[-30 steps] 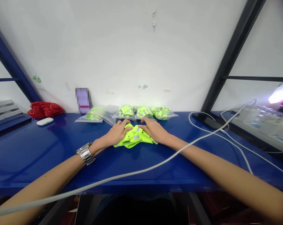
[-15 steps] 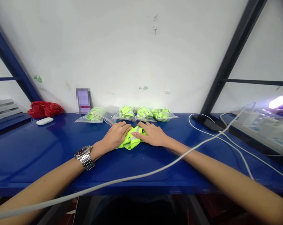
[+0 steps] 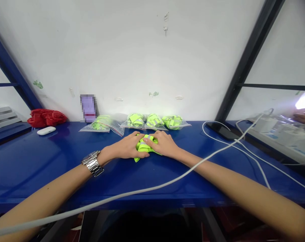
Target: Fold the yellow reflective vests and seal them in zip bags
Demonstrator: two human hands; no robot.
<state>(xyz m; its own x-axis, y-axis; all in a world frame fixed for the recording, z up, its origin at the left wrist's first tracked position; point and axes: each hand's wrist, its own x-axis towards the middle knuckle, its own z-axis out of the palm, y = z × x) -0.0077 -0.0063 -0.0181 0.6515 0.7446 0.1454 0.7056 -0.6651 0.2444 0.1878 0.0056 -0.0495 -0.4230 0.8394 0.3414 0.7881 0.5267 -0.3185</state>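
Observation:
A neon yellow-green safety vest with grey reflective strips [image 3: 143, 147] lies bunched into a small bundle on the blue table [image 3: 54, 158]. My left hand [image 3: 128, 148], with a metal watch [image 3: 92, 163] on its wrist, wraps the bundle from the left, fingers curled over it. My right hand [image 3: 162, 144] presses it from the right, fingers closed over the top. Behind my hands, several clear plastic bags [image 3: 155, 121] holding folded neon vests lie in a row by the wall.
A white cable [image 3: 147, 190] runs across the table front. A red cloth bundle [image 3: 45, 117] and a white earbud case [image 3: 46, 130] sit at the left rear. A dark phone [image 3: 222, 131] and more cables lie right. Another person's hand [image 3: 303, 117] shows at the far right.
The vest has been gathered from a wider spread into a tighter, smaller bundle. Both hands have drawn closer together around it.

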